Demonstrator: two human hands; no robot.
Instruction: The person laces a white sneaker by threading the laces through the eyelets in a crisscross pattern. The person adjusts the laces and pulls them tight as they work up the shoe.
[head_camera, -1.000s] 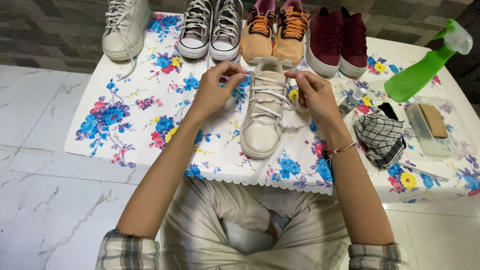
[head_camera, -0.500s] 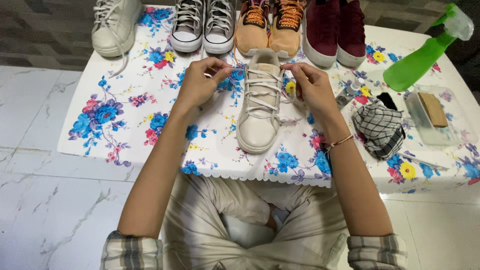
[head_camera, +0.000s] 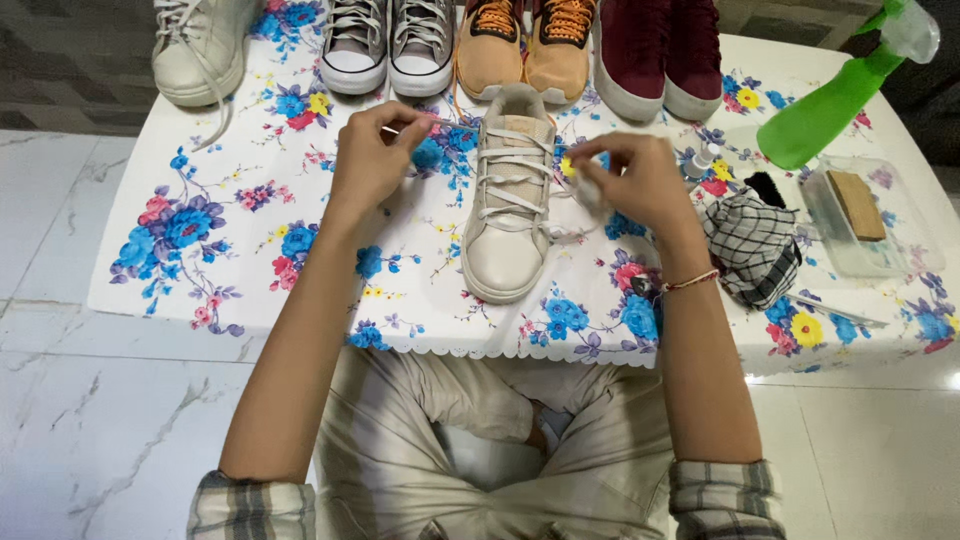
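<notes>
A cream sneaker (head_camera: 508, 225) with white laces lies toe toward me on a low table with a floral cloth (head_camera: 230, 230). My left hand (head_camera: 375, 155) pinches a lace end to the left of the shoe's top eyelets. On the other side of the shoe my right hand (head_camera: 635, 180) pinches the other lace end. Both laces run taut from the shoe's collar to my fingers.
Along the table's far edge stand a second cream sneaker (head_camera: 200, 45), a grey pair (head_camera: 390, 45), a tan pair with orange laces (head_camera: 525, 45) and a maroon pair (head_camera: 655, 55). At right lie a green spray bottle (head_camera: 835, 100), a checked cloth (head_camera: 750, 245) and a clear tray with a brush (head_camera: 860, 215).
The view has dropped toward the table. My hands have drawn apart, pulling the two lace ends outward from the shoe.
</notes>
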